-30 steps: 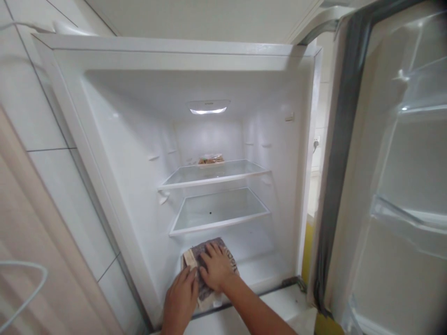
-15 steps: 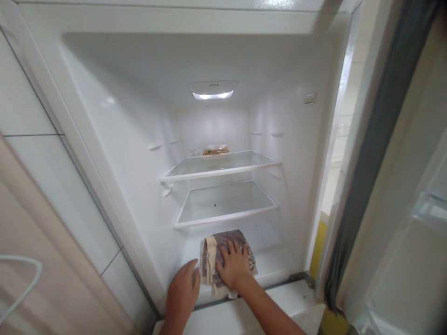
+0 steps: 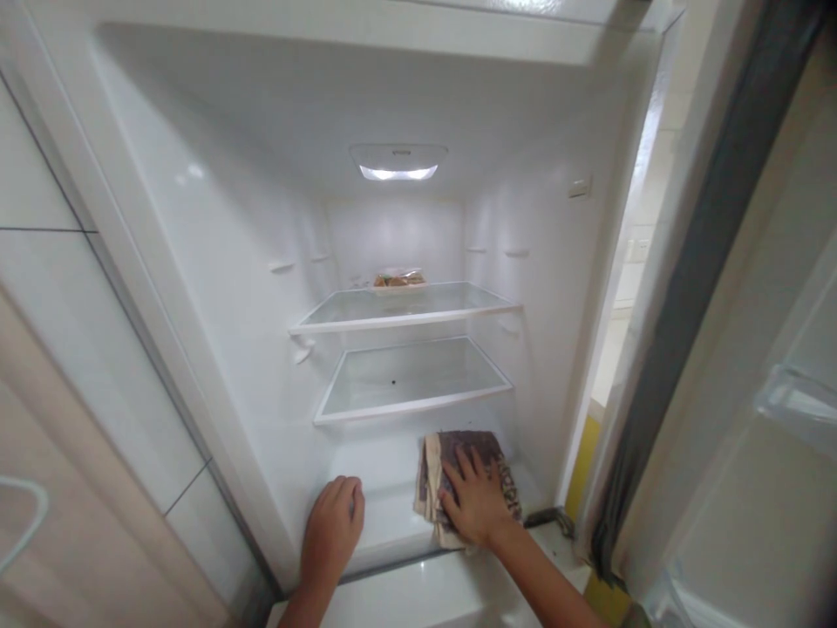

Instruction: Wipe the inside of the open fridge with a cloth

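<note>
My right hand [image 3: 480,501] lies flat with fingers spread on a folded brown and beige patterned cloth [image 3: 425,488]. The cloth rests on the white bottom surface [image 3: 383,497] inside an open refrigerator, toward its right side. Part of the cloth is hidden beneath my palm. On the left of that same surface, near its front edge, my left hand [image 3: 332,523] is closed, its fingers curled together. I see nothing in it, and it is apart from the cloth.
Above are a lower glass shelf [image 3: 418,375] with a small dark speck and an upper glass shelf [image 3: 418,303] bearing a clear-wrapped food package [image 3: 398,278]. A lit lamp [image 3: 398,166] is at the back. The open door [image 3: 719,419] stands right; a tiled wall [image 3: 131,349] is left.
My right hand has slid the cloth to the right across the bottom surface. My left hand has drawn its fingers in and is now farther from the cloth. The view has shifted slightly.
</note>
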